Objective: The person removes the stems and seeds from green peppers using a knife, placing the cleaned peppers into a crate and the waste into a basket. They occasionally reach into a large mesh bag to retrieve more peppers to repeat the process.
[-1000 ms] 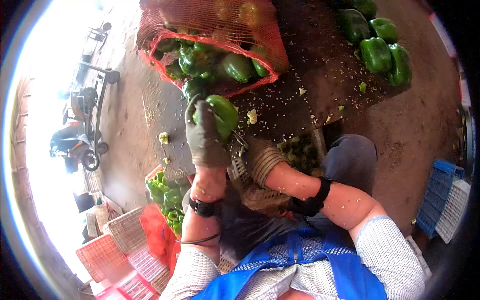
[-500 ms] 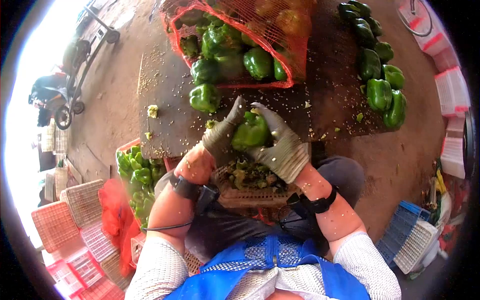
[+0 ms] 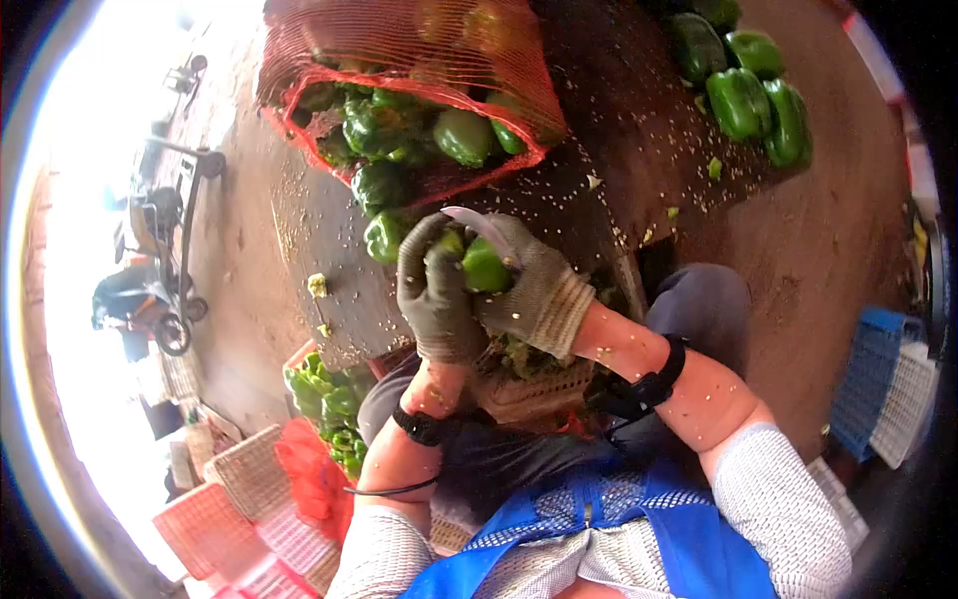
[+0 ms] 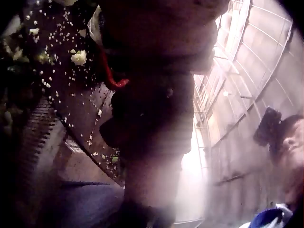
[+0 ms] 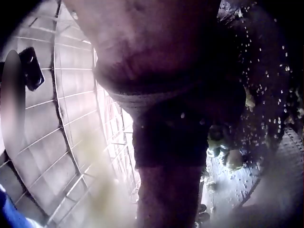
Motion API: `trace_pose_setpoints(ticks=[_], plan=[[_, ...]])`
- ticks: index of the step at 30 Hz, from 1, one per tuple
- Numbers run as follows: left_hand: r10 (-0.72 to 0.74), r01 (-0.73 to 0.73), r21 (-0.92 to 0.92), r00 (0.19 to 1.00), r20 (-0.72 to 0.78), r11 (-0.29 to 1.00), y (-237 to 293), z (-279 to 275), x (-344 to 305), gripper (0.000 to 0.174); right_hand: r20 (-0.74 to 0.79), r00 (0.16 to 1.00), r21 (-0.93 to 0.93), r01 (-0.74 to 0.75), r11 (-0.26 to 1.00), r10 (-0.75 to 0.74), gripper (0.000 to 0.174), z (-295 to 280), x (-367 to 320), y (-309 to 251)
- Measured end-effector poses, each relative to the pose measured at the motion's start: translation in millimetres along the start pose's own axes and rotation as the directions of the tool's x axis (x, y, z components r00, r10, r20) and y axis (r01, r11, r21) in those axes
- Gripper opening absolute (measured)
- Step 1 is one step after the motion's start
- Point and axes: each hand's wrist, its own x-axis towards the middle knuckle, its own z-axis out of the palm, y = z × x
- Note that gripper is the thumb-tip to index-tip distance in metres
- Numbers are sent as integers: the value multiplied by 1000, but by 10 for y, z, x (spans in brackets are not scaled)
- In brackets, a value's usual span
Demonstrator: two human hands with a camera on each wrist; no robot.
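Observation:
In the head view my gloved left hand (image 3: 436,295) grips a green bell pepper (image 3: 486,268) from its left side, over the near edge of the dark table (image 3: 589,215). The gloved right hand (image 3: 529,285) is up against the same pepper and holds a knife with a curved blade (image 3: 477,222), which arcs across the top of the pepper; its handle is hidden in the glove. Another bell pepper (image 3: 383,237) lies just beyond the left fingers. Both wrist views are dark and show mostly forearm and strap, with neither hand's grip visible.
A red mesh bag (image 3: 419,85) of bell peppers lies open toward me. More peppers (image 3: 740,105) stand at the table's right edge. Seeds and scraps litter the tabletop. Below my hands is a crate (image 3: 539,394) of trimmings; at left, a crate of green peppers (image 3: 334,394).
The left hand, a second ago reaching out with a pepper, has come back to the right hand. Half a second ago the hands were spread around the pepper; now they are closer together, blade showing.

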Motion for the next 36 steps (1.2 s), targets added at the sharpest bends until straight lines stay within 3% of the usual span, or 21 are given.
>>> trace_pose_setpoints(ticks=[1,3,5,6,8,11,12,13,14,15,17,19,21,23,26,27,30,32,33,35,36], plan=[[-98,91,-105,994,-56,990,16,39,35,32,17,991,-18,-134,991,134,64,-24,-14,-38],[12,3,280,998,-54,960,-267,-112,144,33,65,917,-60,-390,919,394,66,-92,-51,-149],[-192,199,95,978,-76,975,-375,-141,183,36,-52,943,-64,-330,942,327,59,-4,-100,-78],[-435,413,-279,900,-20,867,-361,-123,177,39,-78,944,-35,-323,946,320,57,18,-106,-60],[-553,552,-547,813,184,629,-365,-102,235,48,-117,969,-38,-223,974,217,52,-3,-89,-61],[-523,518,-546,837,163,658,-262,-56,302,53,-47,994,-12,-96,995,95,73,-100,8,-195],[-534,510,-523,837,118,683,-318,-95,329,56,-29,989,93,-143,985,146,80,-83,-13,-152],[-517,503,-582,841,159,639,-162,-13,353,54,-45,991,26,-126,992,127,74,-100,-1,-115],[-546,541,-648,808,222,536,-75,-33,359,54,-33,983,247,-165,955,179,69,-95,-4,-106],[-558,568,-703,778,288,429,-14,-92,352,53,8,967,337,-242,910,254,63,-116,-13,-124],[-501,485,-707,839,211,515,-122,-235,399,55,88,879,502,-446,741,469,54,-174,-108,-191],[-472,364,-727,879,63,582,-79,-390,445,56,108,794,584,-538,608,598,47,-249,-287,-264],[-579,376,-702,813,-63,605,253,-835,395,66,67,791,596,-521,611,609,41,-376,-441,-194],[-457,230,-612,855,-244,757,674,-1288,109,71,12,798,549,-509,663,603,36,-404,-469,-280],[-198,41,-511,946,-258,859,819,-2425,-568,68,274,757,501,-639,584,593,34,-342,-606,-371],[-254,31,-552,908,-333,833,888,-2718,-896,66,398,728,491,-683,540,559,34,-423,-607,-264],[-177,99,-166,801,-572,981,681,-3564,-1872,61,657,608,445,-790,422,445,34,-558,-287,-109],[-137,172,-14,730,-669,985,494,-3855,-2649,54,438,621,331,-783,526,650,33,-398,-365,-134],[-93,258,135,708,-700,957,389,-3813,-2960,46,406,595,310,-803,508,693,33,-382,-386,-110],[78,143,218,639,-765,965,-159,-3744,-3461,29,371,559,300,-828,474,742,34,-259,-457,-144],[141,299,420,648,-749,857,-429,-3726,-3609,29,369,549,309,-834,458,750,34,-209,-473,-193]])
